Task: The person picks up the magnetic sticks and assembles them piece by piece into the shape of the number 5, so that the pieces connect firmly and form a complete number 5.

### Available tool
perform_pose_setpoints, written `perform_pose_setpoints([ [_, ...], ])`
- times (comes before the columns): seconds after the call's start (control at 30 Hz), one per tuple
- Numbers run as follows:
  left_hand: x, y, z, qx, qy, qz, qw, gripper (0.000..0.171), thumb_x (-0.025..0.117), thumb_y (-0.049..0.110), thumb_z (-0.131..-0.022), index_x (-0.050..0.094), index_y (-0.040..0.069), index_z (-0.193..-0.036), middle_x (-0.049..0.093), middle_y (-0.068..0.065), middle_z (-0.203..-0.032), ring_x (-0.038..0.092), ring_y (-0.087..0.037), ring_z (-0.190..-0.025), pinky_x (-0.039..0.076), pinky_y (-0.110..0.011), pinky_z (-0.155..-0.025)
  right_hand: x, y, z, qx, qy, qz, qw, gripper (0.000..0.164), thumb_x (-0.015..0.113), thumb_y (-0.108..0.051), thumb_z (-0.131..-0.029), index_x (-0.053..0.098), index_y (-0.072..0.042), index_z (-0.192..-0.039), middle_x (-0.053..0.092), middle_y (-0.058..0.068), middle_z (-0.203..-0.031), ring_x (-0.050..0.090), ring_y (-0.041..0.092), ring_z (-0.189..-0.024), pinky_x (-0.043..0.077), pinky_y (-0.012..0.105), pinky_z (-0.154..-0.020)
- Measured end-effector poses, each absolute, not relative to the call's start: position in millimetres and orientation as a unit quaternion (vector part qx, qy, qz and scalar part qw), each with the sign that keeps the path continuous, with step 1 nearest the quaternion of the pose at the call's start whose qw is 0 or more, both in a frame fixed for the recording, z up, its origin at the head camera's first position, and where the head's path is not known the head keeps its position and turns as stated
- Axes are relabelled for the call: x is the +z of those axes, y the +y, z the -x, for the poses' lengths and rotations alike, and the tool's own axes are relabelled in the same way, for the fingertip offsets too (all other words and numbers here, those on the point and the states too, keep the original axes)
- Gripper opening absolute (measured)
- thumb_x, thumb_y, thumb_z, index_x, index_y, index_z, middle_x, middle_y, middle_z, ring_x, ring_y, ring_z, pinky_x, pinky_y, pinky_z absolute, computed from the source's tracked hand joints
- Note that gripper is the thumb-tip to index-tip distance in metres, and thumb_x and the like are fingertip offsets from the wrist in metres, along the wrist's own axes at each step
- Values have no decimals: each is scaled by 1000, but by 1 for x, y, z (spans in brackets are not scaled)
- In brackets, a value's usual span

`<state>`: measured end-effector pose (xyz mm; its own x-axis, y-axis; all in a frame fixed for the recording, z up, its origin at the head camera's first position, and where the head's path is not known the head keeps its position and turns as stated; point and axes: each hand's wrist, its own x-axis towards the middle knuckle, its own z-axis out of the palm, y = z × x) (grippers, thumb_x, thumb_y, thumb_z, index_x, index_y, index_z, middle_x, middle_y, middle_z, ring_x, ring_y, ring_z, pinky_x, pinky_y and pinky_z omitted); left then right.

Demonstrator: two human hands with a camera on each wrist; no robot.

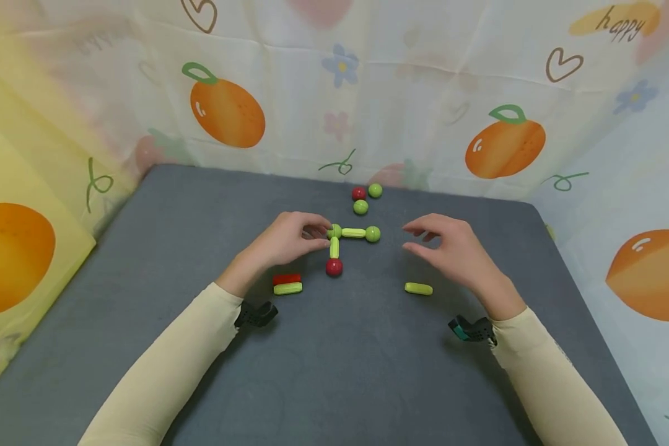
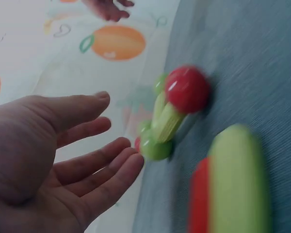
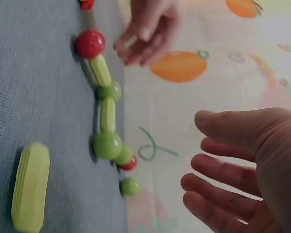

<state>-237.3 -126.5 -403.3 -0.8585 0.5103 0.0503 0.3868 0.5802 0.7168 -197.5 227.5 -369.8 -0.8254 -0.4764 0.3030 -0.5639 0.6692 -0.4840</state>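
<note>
An L-shaped assembly of balls and rods lies on the grey table. At its corner is a green ball [image 1: 335,231]; one green rod [image 1: 354,233] runs right to another green ball [image 1: 372,233], and a second green rod [image 1: 334,248] leads toward me to a red ball [image 1: 334,267]. My left hand [image 1: 292,238] hovers just left of the corner ball, thumb and fingers apart, holding nothing in the left wrist view. To the right of the assembly my right hand [image 1: 448,244] hangs over the table, its fingers loosely bent and nothing between them.
Behind the assembly sit a loose red ball [image 1: 358,194] and two green balls [image 1: 360,207]. A red rod [image 1: 287,279] and a light green rod [image 1: 287,288] lie side by side near my left wrist. Another green rod [image 1: 419,288] lies below my right hand. A printed curtain [image 1: 401,124] borders the table's back.
</note>
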Motion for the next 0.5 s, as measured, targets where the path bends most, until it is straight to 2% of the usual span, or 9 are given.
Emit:
perform_pose_setpoints([
  [0.2, -411, -120, 220, 418, 870, -242, 93, 34, 84, 18, -98, 78, 9, -131, 78, -6, -118, 73, -18, -103, 60, -41, -93, -374, 250, 186, 278, -919, -270, 73, 25, 87, -11, -94, 81, -12, -118, 77, 3, -116, 71, 23, -96, 58, 46, -84],
  [0.43, -417, -114, 213, 393, 881, -246, 92, 36, 88, 20, -95, 79, 9, -129, 76, -4, -116, 73, -16, -99, 60, -38, -90, -382, 257, 192, 276, -926, -257, -13, 25, 87, -13, -95, 82, -8, -119, 78, 6, -113, 71, 23, -98, 59, 51, -87],
  [0.5, -418, -112, 212, 386, 884, -247, 95, 37, 89, 21, -95, 80, 9, -128, 75, -3, -112, 72, -16, -97, 60, -38, -89, -384, 257, 192, 266, -928, -258, -42, 25, 87, -14, -95, 82, -8, -119, 77, 4, -110, 71, 22, -98, 59, 49, -85],
])
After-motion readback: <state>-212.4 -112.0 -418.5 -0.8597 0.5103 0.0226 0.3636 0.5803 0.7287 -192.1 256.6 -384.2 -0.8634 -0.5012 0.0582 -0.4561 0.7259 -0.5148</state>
